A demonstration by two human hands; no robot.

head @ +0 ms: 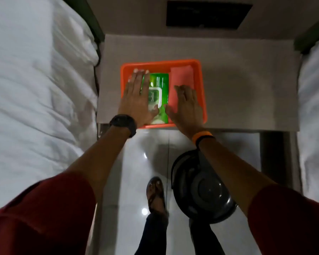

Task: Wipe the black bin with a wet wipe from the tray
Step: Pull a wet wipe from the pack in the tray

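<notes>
Over orange plastic tray: left hand flat, steadying green wet-wipe pack; right hand loose, empty. No wipe drawn yet. Round black bin, near right, unwiped.

The orange tray sits at the near edge of the bedside table, toward its left side; the table's right half and far strip lie bare. Inside the tray, the green wet-wipe pack fills the left part and a pink cloth the right, leaving little floor. White beds flank the table. The black bin stands on the floor below the table's near edge.
</notes>
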